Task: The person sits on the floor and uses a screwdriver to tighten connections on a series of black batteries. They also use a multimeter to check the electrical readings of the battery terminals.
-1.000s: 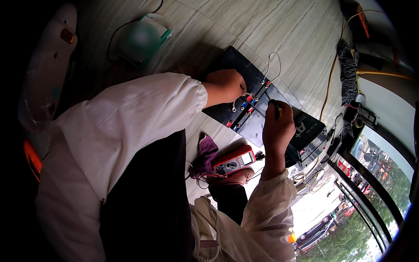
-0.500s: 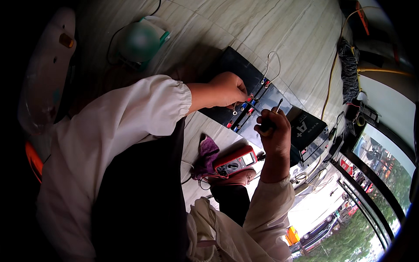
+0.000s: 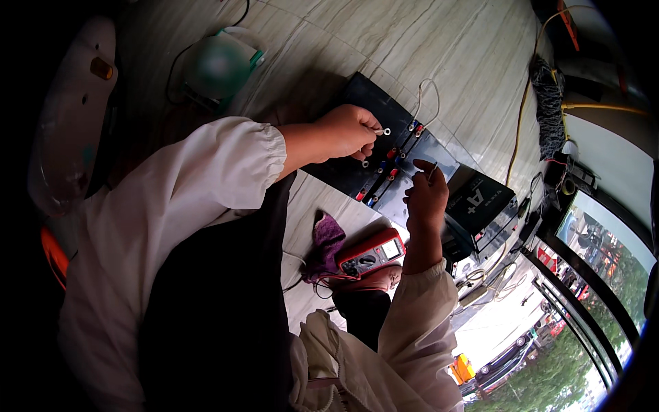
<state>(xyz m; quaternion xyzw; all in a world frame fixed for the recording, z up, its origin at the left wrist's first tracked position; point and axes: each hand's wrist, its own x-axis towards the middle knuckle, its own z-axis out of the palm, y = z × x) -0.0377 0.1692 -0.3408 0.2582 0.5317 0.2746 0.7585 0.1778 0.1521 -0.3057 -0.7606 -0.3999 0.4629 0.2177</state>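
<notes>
My left hand pinches a short lead over the dark battery block, and its ring terminal sticks out past the fingertips. A second ring end shows just below that hand; whether it belongs to the same lead, I cannot tell. Red and blue terminals run in rows along the seams of the blocks. To the right, my right hand is closed around a screwdriver, its index finger partly stretched out. Only the slim metal shaft is visible; the palm hides the handle.
A red multimeter lies beside a purple cloth and my foot. Another black battery stands at right. A white wire loop rises from the far terminals. A green-and-white device sits far left; a yellow cable crosses the floor.
My left hand has drawn back from the middle terminals, bringing the ring end up into view. My right hand has moved slightly nearer me, and the screwdriver sits lower.
</notes>
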